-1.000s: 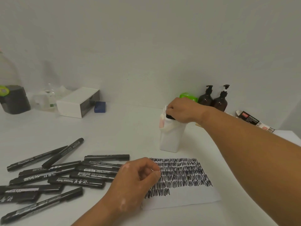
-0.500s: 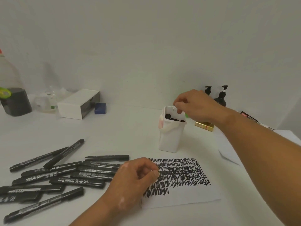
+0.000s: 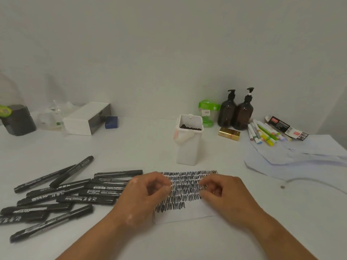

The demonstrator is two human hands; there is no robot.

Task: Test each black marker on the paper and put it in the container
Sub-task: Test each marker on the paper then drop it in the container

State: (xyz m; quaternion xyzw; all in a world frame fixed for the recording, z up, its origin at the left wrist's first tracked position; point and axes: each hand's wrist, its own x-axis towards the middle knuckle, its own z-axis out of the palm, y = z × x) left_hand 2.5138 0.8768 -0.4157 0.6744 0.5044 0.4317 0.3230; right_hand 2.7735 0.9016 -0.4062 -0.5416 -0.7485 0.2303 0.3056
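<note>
Both hands are on the near half of the table (image 3: 140, 147), close together but not touching. The left hand (image 3: 144, 196) lies on the left edge of the paper (image 3: 180, 214), fingers loosely curled, with nothing visible in them. The right hand (image 3: 225, 196) lies on the right part of the same sheet, also loosely curled and holding nothing. Whether the fingertips press on the sheet cannot be told.

There is one paper, under and between the two hands, covered with rows of black scribble.

The black markers (image 3: 88, 199) lie flat to the left of the left hand, the nearest ones just beside it. I count twelve, though they overlap and the tally may be off by one. All appear capped.

One white container (image 3: 188, 147) stands upright beyond the hands, just past the far edge of the paper. Dark marker ends (image 3: 190, 127) show inside it, too closely packed to count.

Beyond the right hand, past the container:
- two brown pump bottles (image 3: 228, 113)
- one green object (image 3: 208, 107)
- one gold box (image 3: 229, 133)
- one bundle of coloured pens (image 3: 262, 134)

Loose sheets (image 3: 300, 156) lie to the right of the right hand. Far beyond the left hand sit one white box (image 3: 86, 119) and one blue block (image 3: 111, 122).
</note>
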